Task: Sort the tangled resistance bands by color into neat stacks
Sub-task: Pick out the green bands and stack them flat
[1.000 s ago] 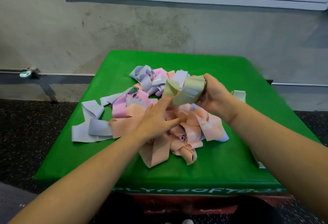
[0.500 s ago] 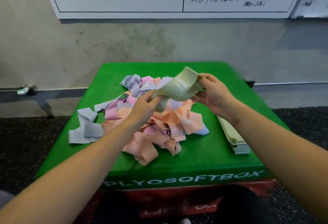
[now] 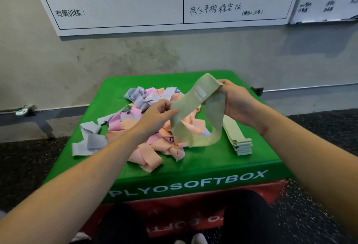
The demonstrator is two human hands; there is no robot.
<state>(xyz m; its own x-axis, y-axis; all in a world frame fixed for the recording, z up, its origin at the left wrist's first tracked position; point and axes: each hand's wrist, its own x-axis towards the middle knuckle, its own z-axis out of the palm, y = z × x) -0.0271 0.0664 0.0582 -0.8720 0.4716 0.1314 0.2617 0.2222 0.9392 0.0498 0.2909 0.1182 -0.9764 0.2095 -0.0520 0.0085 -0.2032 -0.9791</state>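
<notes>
both the left hand (image 3: pixel 157 114) and right hand (image 3: pixel 235 102) pinch a limp green fabric band (image 3: pixel 195 116), drooping in a loop.

We lifted the pale green band (image 3: pixel 195 108) clear of the tangled pile (image 3: pixel 155 127) and opened it into a loop, left hand (image 3: pixel 157 116) pinching one end, right hand (image 3: pixel 235 102) raising the other.

Whiteboard (image 3: pixel 135 7) on grey wall (image 3: pixel 135 54); speckled dark floor (image 3: pixel 23 162).
</notes>
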